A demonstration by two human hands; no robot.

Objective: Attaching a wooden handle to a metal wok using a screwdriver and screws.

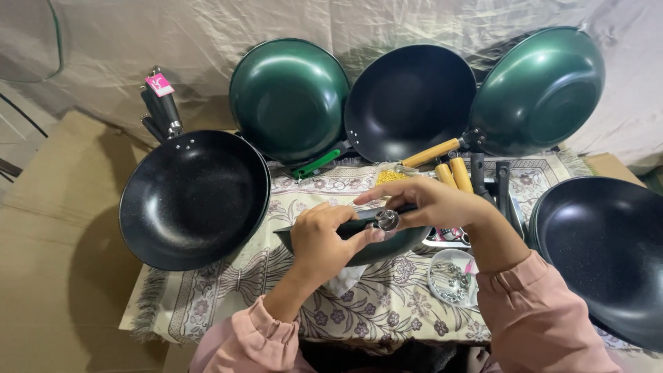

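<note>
Both hands meet over the middle of the worktop point(207, 304). My left hand point(323, 238) is curled closed around the rim of a dark pan point(397, 243) that I hold tilted, thumb pressed at its edge. My right hand point(428, 202) comes in from above with fingers pinched on a small round silver metal piece point(387, 220) set against the pan's rim, just beside my left thumb. Whether that piece is a knob or a fitting I cannot tell.

Under the pan lies a floral cloth point(359, 307) that covers the worktop. Just right of my wrist sits a clear round tub of small metal screws point(452, 278). Beyond my right hand lie wooden handles point(452, 173) and a bag of small yellow bits point(391, 176).

Further out, a black frying pan point(193, 199) leans at my left, with dark handles point(162, 107) behind it. Along the back stand a green wok point(289, 98), a black wok with a wooden handle point(409, 100) and another green wok point(540, 90). At my far right rests a large black pan point(608, 249).
</note>
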